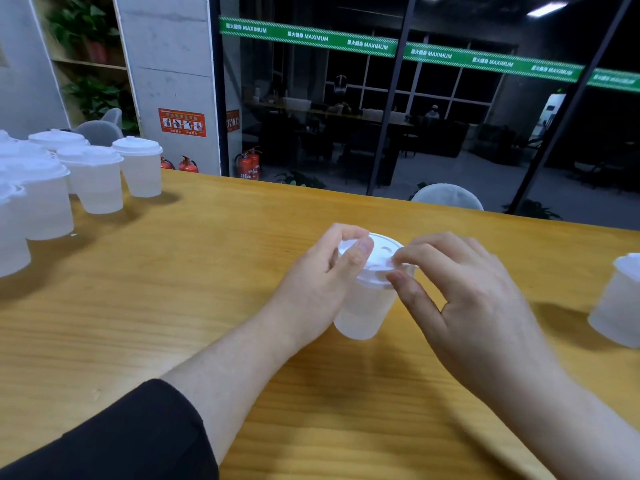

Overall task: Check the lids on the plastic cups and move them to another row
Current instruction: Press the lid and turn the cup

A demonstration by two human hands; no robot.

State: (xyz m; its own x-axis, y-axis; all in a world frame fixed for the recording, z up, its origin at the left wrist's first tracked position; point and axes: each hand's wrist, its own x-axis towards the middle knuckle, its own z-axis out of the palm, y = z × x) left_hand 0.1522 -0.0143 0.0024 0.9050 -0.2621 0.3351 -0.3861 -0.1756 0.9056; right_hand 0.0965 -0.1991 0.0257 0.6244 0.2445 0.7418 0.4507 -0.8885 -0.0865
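Note:
A frosted plastic cup [367, 310] with a white lid [375, 259] stands on the wooden table [173, 306] in the middle. My left hand [322, 278] wraps the cup's left side, thumb pressed on the lid's rim. My right hand [464, 289] pinches the lid's right edge with thumb and fingertips. Several more lidded cups [93, 178] are grouped at the far left. One lidded cup [620, 303] stands alone at the right edge.
The table's far edge runs along a glass wall. A grey chair back [446, 197] rises behind that edge, and another chair [98, 131] sits behind the left cups. Red fire extinguishers [249, 164] stand on the floor beyond.

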